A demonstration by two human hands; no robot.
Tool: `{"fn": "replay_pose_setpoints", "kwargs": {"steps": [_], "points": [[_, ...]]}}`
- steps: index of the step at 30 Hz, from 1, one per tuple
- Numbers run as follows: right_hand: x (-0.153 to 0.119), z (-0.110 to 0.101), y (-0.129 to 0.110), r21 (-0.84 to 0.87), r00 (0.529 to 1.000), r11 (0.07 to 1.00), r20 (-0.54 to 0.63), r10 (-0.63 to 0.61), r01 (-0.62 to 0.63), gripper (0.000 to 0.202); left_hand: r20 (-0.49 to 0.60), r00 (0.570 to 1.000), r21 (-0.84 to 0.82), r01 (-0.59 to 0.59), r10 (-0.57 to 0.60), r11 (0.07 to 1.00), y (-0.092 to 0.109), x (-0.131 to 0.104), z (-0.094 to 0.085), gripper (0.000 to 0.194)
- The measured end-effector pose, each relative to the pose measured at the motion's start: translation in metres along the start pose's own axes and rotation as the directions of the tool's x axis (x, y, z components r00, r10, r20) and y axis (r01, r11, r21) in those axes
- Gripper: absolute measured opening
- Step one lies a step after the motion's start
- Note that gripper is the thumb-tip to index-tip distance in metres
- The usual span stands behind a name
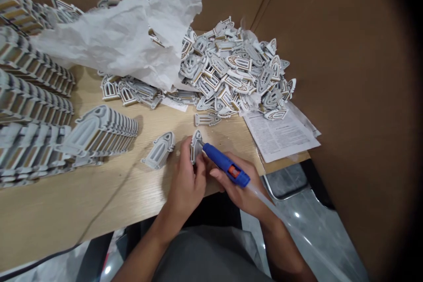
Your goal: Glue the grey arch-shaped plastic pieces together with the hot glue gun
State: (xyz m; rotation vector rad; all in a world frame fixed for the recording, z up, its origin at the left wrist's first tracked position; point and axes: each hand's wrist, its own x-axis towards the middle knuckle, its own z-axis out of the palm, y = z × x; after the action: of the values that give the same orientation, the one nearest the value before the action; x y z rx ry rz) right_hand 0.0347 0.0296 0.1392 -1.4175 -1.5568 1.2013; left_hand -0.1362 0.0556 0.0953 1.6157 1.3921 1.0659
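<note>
My left hand [189,176] pinches a small white arched window-shaped piece [196,146] upright between thumb and fingers. In my right hand [243,185] is a blue pen-shaped tool [224,163] with an orange part in its side. Its thin tip meets the edge of the window piece or comes very close to it; I cannot tell which. From the tool's back end a translucent tube [280,216] runs down past my right forearm. Left of my left hand, another window piece or short stack [160,150] leans on the table. A single piece [207,119] lies flat beyond my hands.
Neat rows of stacked window pieces [109,128] fill the left of the wooden table [132,198]. A loose heap [231,70] lies at the back, partly under crumpled white paper [122,35]. Printed sheets [280,134] sit at the right edge. Brown cardboard-like panels [346,88] rise behind.
</note>
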Motion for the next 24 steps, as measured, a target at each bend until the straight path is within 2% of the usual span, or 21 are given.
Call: {"fn": "replay_pose_setpoints", "kwargs": {"steps": [2,5,8,10,12,15,17,19,22,24], "points": [[-0.003,0.003,-0.001,-0.127,0.998,0.991,-0.034,-0.049,0.045,0.021,0.001,1.0,-0.002,-0.003,0.003,1.0,0.0,0.001,0.0,0.042],[-0.006,0.007,0.001,-0.296,0.98,0.942,-0.069,-0.185,0.157,0.017,-0.017,0.997,-0.092,0.072,-0.074,0.993,0.002,0.001,0.001,0.042],[-0.007,0.009,0.003,-0.316,0.955,0.922,-0.118,-0.274,0.225,0.027,-0.002,0.979,-0.25,0.196,-0.203,0.948,0.006,-0.001,0.001,0.039],[-0.007,0.007,0.006,-0.274,0.927,0.924,-0.189,-0.323,0.266,0.034,0.048,0.965,-0.342,0.259,-0.259,0.903,0.007,-0.002,0.001,0.03],[-0.007,0.003,0.01,-0.208,0.913,0.944,-0.269,-0.307,0.256,0.035,0.111,0.953,-0.403,0.302,-0.281,0.864,0.007,-0.003,0.001,0.024],[-0.005,-0.004,0.022,0.041,0.939,0.988,-0.319,-0.13,0.15,0.045,0.176,0.943,-0.431,0.331,-0.281,0.84,0.006,-0.003,0.001,0.021],[-0.001,-0.009,0.031,0.285,0.946,0.954,-0.325,0.0,0.097,0.061,0.189,0.944,-0.416,0.326,-0.27,0.849,0.007,-0.002,0.001,0.018],[0.005,-0.012,0.039,0.444,0.946,0.889,-0.321,0.041,0.112,0.067,0.2,0.943,-0.397,0.325,-0.265,0.858,0.008,-0.001,0.0,0.017],[0.013,-0.016,0.045,0.561,0.95,0.818,-0.305,0.066,0.123,0.065,0.191,0.949,-0.402,0.31,-0.252,0.862,0.012,0.001,-0.003,0.019],[0.015,-0.017,0.047,0.583,0.953,0.805,-0.292,0.078,0.113,0.066,0.186,0.954,-0.42,0.293,-0.235,0.859,0.014,0.002,-0.004,0.021]]}}
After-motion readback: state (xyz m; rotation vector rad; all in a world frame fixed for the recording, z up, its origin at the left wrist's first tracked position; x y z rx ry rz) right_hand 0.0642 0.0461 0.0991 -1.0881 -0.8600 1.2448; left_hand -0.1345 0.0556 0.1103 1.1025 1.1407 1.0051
